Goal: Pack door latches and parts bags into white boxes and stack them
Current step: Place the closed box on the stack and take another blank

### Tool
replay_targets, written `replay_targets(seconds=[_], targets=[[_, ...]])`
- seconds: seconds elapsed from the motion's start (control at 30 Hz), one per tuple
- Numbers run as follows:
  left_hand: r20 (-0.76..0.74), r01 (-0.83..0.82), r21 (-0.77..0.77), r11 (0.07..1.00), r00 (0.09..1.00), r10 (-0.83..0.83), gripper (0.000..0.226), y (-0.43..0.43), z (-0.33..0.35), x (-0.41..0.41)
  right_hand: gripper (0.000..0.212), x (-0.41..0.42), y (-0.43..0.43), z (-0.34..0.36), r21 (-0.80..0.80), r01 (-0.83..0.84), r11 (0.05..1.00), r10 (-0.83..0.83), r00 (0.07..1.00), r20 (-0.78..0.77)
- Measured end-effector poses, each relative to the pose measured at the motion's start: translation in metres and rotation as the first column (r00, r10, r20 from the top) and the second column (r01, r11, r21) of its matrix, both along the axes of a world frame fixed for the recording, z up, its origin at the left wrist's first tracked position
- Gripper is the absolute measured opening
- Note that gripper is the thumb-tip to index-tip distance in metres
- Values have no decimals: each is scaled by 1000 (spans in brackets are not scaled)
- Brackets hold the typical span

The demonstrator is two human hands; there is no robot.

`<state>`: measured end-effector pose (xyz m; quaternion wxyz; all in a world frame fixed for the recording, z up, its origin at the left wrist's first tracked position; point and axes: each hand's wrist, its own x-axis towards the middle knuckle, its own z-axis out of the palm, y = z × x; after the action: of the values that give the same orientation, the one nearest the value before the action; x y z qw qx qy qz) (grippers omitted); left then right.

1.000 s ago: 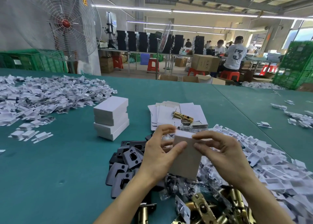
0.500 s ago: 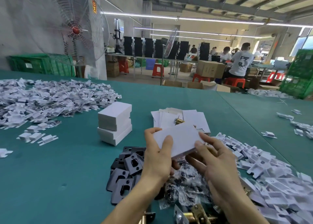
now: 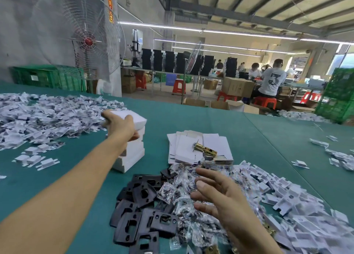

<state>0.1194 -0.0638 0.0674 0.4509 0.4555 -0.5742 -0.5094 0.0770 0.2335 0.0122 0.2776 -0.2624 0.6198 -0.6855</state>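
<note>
My left hand point(image 3: 122, 125) reaches far forward and grips a closed white box point(image 3: 135, 119) at the top of the stack of white boxes point(image 3: 132, 156). Whether the box rests on the stack I cannot tell. My right hand point(image 3: 214, 194) hovers with fingers spread and holding nothing over a heap of clear parts bags point(image 3: 183, 194). A brass door latch point(image 3: 205, 150) lies on a pile of flat, unfolded white boxes point(image 3: 185, 148) beyond the bags.
Black plates point(image 3: 141, 215) lie in a heap near the front. White plastic inserts point(image 3: 283, 198) pile up at the right and a large heap point(image 3: 38, 115) at the left. More brass latches point(image 3: 210, 250) show at the bottom edge. All rests on a green table point(image 3: 239, 134).
Both hands held the white box in front of me. Now my left hand alone has carried it forward to the stack, and my right hand has let go and dropped over the bags.
</note>
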Motion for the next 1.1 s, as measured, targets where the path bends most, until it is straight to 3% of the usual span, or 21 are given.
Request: replay_targets(seconds=[0.1, 0.13, 0.33, 0.53, 0.8, 0.87, 0.93, 1.0, 1.03, 1.1], targets=[[385, -18, -78, 997, 922, 47, 83, -14, -20, 6, 22, -1, 1, 1, 15, 15, 1000, -15, 1000, 0], [437, -30, -99, 995, 897, 70, 88, -16, -25, 8, 22, -1, 1, 1, 21, 17, 1000, -17, 1000, -2], [460, 6, -156, 988, 886, 67, 115, -9, -42, 18, 19, -2, 0, 0, 56, 5, 998, -5, 1000, 4], [405, -38, -284, 958, 901, 156, 91, -10, -63, 29, 16, 3, 2, 3, 78, -10, 997, 8, 1000, 25], [431, -59, -365, 929, 874, 225, 105, -21, -66, 24, 13, 4, 5, 4, 181, -60, 982, 67, 997, -30], [324, -139, -511, 848, 883, 339, 109, -14, -73, 25, 13, 2, 6, 7, 239, -88, 967, 107, 992, -67], [99, -199, -763, 615, 904, 415, 85, 5, -82, 21, 11, -3, 6, 14, 336, -106, 936, 154, 981, -118], [-1, -137, -906, 400, 947, 323, 42, 28, -87, 8, 9, -17, -3, 19, 505, -59, 861, 209, 946, -247], [62, -28, -927, 373, 972, 227, 25, 38, -88, -3, 10, -26, -10, 21, 587, -2, 810, 240, 914, -327], [366, 320, -840, 438, 931, 21, 12, 59, -92, -28, 13, -51, -30, 20, 675, 141, 724, 274, 839, -470]])
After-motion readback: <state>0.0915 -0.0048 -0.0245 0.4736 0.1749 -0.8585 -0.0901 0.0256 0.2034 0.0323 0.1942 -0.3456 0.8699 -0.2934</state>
